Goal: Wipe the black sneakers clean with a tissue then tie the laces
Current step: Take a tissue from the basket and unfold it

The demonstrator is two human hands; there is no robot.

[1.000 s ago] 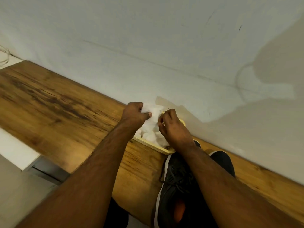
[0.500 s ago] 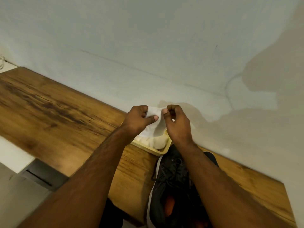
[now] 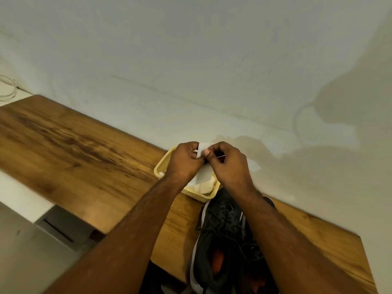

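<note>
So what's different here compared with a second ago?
Both hands have lifted from the basket, raising one tissue above the pile. The left hand and right hand now pinch its top edge close together, each grip still on it. The basket, the remaining tissues and the black sneaker on the wooden table stayed put.

Both hands (image 3: 209, 161) have lifted the tissue (image 3: 203, 174) and drawn together.

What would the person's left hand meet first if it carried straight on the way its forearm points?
Probably the pale plastered wall behind the yellow mesh plastic basket. The left hand pinches a white tissue above that basket, but depth is unclear.
</note>
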